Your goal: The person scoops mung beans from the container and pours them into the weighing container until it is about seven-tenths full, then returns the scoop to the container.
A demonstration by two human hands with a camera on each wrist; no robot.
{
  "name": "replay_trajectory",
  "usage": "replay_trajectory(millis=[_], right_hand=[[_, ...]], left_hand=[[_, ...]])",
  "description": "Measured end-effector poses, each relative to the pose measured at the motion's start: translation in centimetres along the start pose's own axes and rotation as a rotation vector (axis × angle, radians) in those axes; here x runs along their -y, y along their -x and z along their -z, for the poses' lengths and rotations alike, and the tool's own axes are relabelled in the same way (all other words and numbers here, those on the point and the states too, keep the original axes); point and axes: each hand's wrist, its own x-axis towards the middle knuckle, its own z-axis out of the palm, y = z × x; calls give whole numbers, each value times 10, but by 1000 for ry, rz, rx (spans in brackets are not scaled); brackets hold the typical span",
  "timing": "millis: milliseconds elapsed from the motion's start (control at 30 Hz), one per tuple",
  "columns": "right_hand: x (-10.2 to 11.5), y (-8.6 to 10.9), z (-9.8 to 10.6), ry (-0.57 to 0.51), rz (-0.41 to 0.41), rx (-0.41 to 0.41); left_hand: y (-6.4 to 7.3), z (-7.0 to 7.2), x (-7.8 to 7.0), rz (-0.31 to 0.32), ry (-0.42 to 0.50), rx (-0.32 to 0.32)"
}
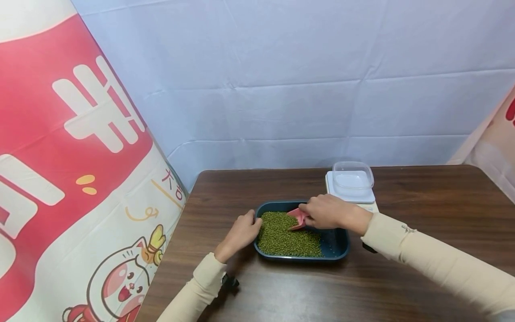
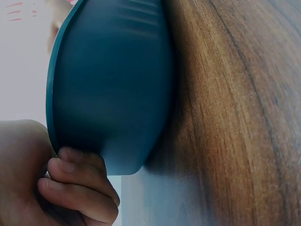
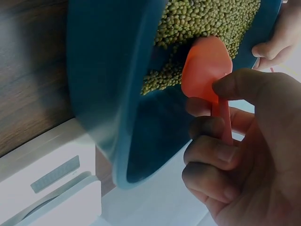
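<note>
Right fingers (image 3: 211, 153) partly cover pink scoop (image 3: 204, 68); scale display (image 3: 55, 174) unreadable.

The tray (image 2: 110, 75) and scoop (image 3: 204, 66) are smooth plastic, the tabletop (image 1: 306, 290) faintly glossy wood-grain, the upper-frame backdrop (image 1: 289, 58) matt, possibly cloth.

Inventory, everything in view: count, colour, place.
table: 1, brown, foreground
tray: 1, dark blue, on table
beans: uncounted, green, in tray
scoop: 1, pink, in tray
scale: 1, white, behind tray, right
container: 1, clear, on scale
backdrop: 1, pale blue, behind table
banner: 1, red and white, far left
printed cloth: 1, pinkish, far right
wrist devices: 2, black, at wrists
sleeves: 2, beige, both arms
left grip: 1, on tray's left rim
right grip: 1, holding scoop
</note>
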Motion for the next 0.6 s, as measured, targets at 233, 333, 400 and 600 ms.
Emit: replay_trajectory(millis=[233, 333, 400, 600], right_hand=[[7, -8, 2, 3, 1, 15], [9, -10, 1, 3, 4, 24], [9, -11, 1, 4, 9, 25], [11, -15, -1, 0, 15, 45]], left_hand=[[0, 0, 1, -4, 14, 4], [-1, -1, 1, -2, 14, 5], [-1, -1, 1, 1, 12, 8], [0, -1, 0, 1, 2, 4]])
